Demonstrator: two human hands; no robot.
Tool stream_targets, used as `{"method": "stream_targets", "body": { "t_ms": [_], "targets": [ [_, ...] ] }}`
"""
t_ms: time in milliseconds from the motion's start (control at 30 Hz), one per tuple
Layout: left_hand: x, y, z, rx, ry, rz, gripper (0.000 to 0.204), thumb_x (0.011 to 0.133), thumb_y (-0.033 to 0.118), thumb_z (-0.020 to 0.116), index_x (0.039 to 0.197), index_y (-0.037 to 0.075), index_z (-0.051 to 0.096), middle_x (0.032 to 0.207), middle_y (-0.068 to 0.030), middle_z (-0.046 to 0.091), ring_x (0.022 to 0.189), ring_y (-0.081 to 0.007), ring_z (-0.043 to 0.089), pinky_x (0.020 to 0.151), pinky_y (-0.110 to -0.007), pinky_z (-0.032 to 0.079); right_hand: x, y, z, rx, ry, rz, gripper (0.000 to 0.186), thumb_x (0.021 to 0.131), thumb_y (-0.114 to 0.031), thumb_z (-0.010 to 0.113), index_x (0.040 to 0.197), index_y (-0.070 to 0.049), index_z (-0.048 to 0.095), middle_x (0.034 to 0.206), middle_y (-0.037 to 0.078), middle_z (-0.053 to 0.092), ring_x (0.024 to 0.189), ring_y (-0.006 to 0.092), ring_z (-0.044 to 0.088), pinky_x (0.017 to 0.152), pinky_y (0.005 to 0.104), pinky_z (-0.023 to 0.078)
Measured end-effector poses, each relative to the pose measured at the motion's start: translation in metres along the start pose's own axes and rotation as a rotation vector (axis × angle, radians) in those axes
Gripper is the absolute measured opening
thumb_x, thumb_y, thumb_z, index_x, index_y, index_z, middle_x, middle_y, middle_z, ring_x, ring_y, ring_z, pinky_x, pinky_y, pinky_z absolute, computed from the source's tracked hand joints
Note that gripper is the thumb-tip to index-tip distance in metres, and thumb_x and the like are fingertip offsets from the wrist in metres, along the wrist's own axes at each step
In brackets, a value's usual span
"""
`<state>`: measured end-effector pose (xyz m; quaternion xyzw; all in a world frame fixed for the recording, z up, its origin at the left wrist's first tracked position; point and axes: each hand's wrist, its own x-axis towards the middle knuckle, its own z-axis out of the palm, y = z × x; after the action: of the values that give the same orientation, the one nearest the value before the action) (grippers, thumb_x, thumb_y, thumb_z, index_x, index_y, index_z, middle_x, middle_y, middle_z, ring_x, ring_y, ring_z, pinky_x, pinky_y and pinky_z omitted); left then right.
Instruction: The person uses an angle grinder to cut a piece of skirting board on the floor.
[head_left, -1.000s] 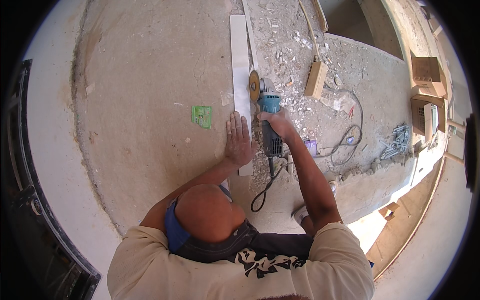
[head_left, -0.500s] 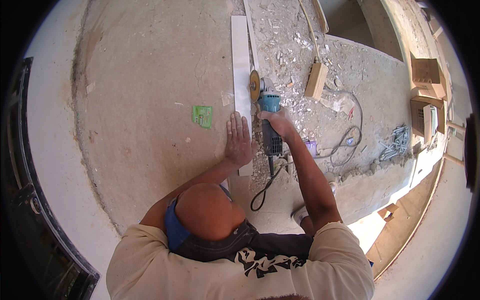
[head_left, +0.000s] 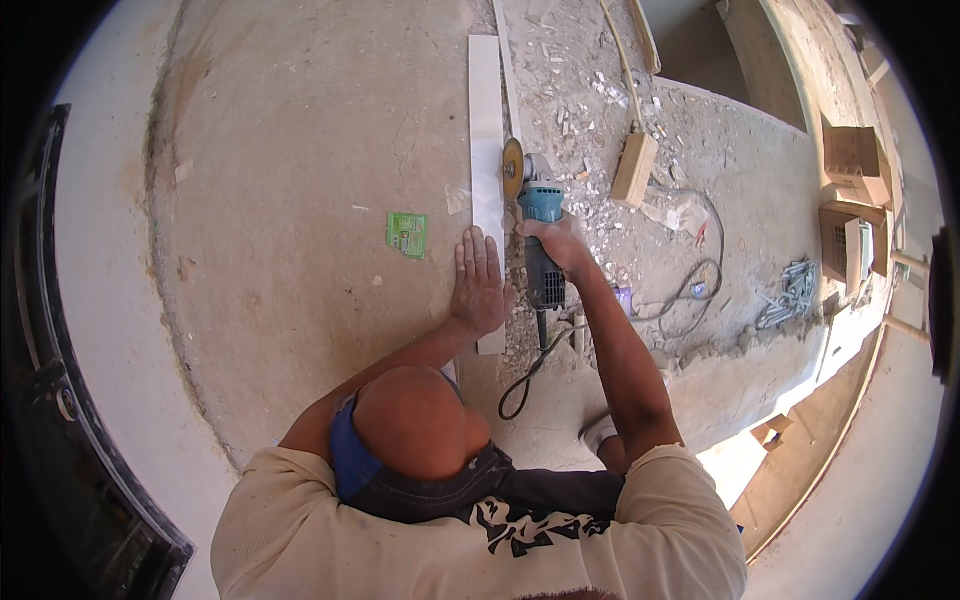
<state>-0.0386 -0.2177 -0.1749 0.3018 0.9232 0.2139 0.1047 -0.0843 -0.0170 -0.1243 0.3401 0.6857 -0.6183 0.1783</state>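
Observation:
A long, narrow white strip (head_left: 487, 130) lies on the dusty floor, pointing away from me. My left hand (head_left: 479, 285) rests flat on its near part, fingers stretched out and pointing away. Wrapped round the body of a teal and black angle grinder (head_left: 545, 262) is my right hand (head_left: 556, 243), just right of the strip. The grinder's golden-brown disc (head_left: 513, 168) stands on edge along the strip's right side; whether it touches cannot be made out. Beyond the disc, a thinner white strip (head_left: 505, 70) runs farther off.
Rubble and chips (head_left: 570, 120) cover the floor right of the strip. A wooden block (head_left: 633, 170) with a cable, a looped dark cord (head_left: 715, 240) and a pile of metal pieces (head_left: 788, 295) lie rightward. Cardboard boxes (head_left: 855, 165) stand far right. A green packet (head_left: 407, 236) lies left.
The grinder has crept slightly farther away along the strip's edge. My left hand stays pressed on the strip, and the whole view has shifted a little.

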Motion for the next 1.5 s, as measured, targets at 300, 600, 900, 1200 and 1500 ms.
{"method": "stream_targets", "body": {
  "t_ms": [300,600,900,1200,1500],
  "targets": [
    [0.0,-0.001,0.001,-0.009,0.0,0.006,0.102,0.087,0.033,0.068,0.155,-0.023,0.017,0.164,-0.0454,0.01,0.156,-0.0592,0.008,0.129,-0.064,0.005,0.002,-0.007,-0.002,0.038,-0.017,0.016,0.029,0.083,-0.018,0.08,0.101,0.003,0.073,0.085,0.008,0.071,0.069,0.0172,0.066,0.064,0.0351,0.056],
    [0.002,0.004,-0.003,-0.01,-0.016,-0.005,0.101,0.086,0.031,0.069,0.154,-0.024,0.019,0.164,-0.0454,0.011,0.157,-0.0581,0.008,0.129,-0.063,0.006,0.009,-0.002,-0.003,0.015,-0.003,-0.003,0.031,0.082,-0.019,0.08,0.101,0.004,0.072,0.087,0.01,0.073,0.072,0.0185,0.068,0.065,0.036,0.056],
    [0.001,0.002,-0.002,-0.017,0.008,0.005,0.101,0.084,0.03,0.069,0.154,-0.024,0.02,0.164,-0.0457,0.012,0.156,-0.0584,0.01,0.129,-0.063,0.006,0.02,0.005,-0.003,0.023,-0.024,-0.006,0.032,0.081,-0.021,0.081,0.102,0.002,0.073,0.087,0.009,0.073,0.074,0.0177,0.067,0.067,0.0359,0.056],
    [0.001,0.003,-0.003,-0.002,0.01,0.003,0.1,0.084,0.031,0.069,0.154,-0.023,0.021,0.163,-0.0457,0.014,0.156,-0.0587,0.011,0.13,-0.063,0.006,0.018,-0.007,-0.004,0.007,-0.002,0.023,0.032,0.08,-0.02,0.083,0.098,0.004,0.074,0.085,0.009,0.072,0.071,0.0182,0.066,0.064,0.0366,0.055],
    [0.0,0.001,0.0,0.003,0.015,0.007,0.1,0.086,0.031,0.067,0.155,-0.023,0.019,0.164,-0.0456,0.013,0.156,-0.0592,0.01,0.129,-0.063,0.005,0.022,-0.003,-0.001,-0.019,0.006,-0.02,0.025,0.083,-0.021,0.08,0.093,0.001,0.072,0.08,0.007,0.069,0.066,0.0159,0.063,0.06,0.0339,0.053]
  ]
}}
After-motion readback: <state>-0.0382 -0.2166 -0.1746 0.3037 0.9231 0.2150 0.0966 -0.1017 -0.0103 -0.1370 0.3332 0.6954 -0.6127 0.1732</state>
